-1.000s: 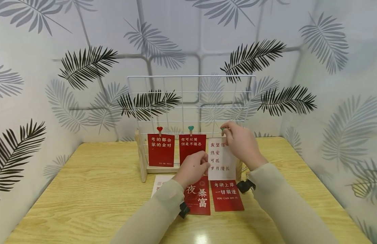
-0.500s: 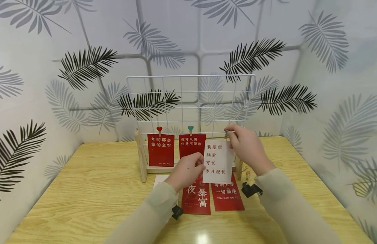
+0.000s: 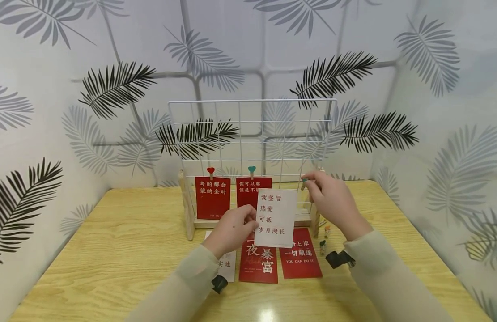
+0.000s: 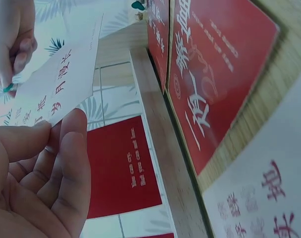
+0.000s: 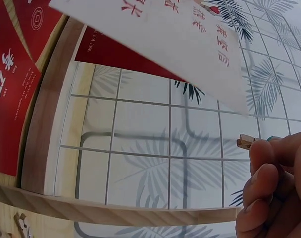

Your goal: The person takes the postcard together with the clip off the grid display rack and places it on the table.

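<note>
My left hand (image 3: pixel 232 229) pinches a white card (image 3: pixel 275 219) with red writing by its left edge, in front of the wire grid. In the left wrist view the thumb and forefinger grip that card's (image 4: pixel 66 74) edge. My right hand (image 3: pixel 334 201) pinches a small wooden clothespin (image 5: pixel 246 142) with a teal top, apart from the card. Two red cards hang on the grid (image 3: pixel 248 142): the left card (image 3: pixel 212 201) under a red heart clothespin (image 3: pixel 210 171), the other card (image 3: pixel 243 197) under a teal heart clothespin (image 3: pixel 252 170). The held card overlaps the second one in the head view.
On the wooden table (image 3: pixel 111 250) lie a red card (image 3: pixel 258 268), another red card (image 3: pixel 300 264) and a white card (image 3: pixel 228 268), before the grid's wooden base (image 3: pixel 204 223). Small figure-topped clothespins (image 3: pixel 322 246) lie right of the stand. A leaf-patterned backdrop (image 3: pixel 232 44) surrounds the table.
The white card has come away from the grid's right side, moving left and down with my left hand. My right hand has shifted right and down with the teal clothespin, now off the card.
</note>
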Available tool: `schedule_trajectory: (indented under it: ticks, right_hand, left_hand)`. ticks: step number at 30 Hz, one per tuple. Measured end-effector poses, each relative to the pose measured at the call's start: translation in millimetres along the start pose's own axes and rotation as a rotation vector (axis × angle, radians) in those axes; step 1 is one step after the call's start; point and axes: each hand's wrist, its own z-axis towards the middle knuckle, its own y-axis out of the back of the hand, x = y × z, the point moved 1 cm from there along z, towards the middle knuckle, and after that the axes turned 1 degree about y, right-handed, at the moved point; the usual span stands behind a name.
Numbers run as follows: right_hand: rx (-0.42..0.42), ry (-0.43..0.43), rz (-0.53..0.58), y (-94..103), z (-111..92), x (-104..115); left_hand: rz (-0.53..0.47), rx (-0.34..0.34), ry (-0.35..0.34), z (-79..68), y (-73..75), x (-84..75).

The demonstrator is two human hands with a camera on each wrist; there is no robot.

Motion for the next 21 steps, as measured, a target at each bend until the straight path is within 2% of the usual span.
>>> schedule_trajectory:
  ticks: [4, 14, 21]
  right_hand:
    - [0.016, -0.023, 0.025, 0.3, -5, -6]
    - [0.018, -0.020, 0.043, -1.3, -14, -21]
    - [0.021, -0.046, 0.053, 1.0, -22, -30]
  left_hand:
    - [-0.012, 0.009, 0.009, -3.5, 4.6, 4.9]
    - [-0.049, 0.031, 0.025, -11.6, 13.4, 16.7]
    - [-0.020, 0.033, 0.013, -20.3, 24.9, 23.4]
